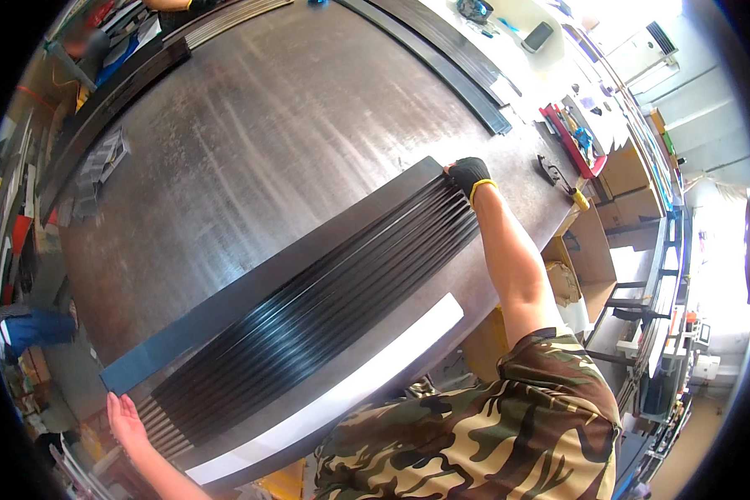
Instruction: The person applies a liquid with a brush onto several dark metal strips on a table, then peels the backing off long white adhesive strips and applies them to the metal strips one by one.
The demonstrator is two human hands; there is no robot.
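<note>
A long dark flat bar (267, 262) lies slantwise across the metal table, along the far side of a row of thin black strips (308, 308). My right hand (471, 173), in a black glove with a yellow cuff, grips the bar's right end with curled fingers. At the bar's left end is my bare left hand (127, 423), its fingers stretched out against or just beside the end; contact is hard to tell. Paler ends of the strips (165, 427) show next to it. Nearer to me lies a long white strip (333, 392).
The brown metal tabletop (267, 125) stretches away beyond the bar. Long dark profiles (442, 71) lie along its far right edge. A yellow-handled clamp (577, 198) sits at the right edge, near a red tool tray (573, 140). Cardboard boxes (625, 175) stand beyond.
</note>
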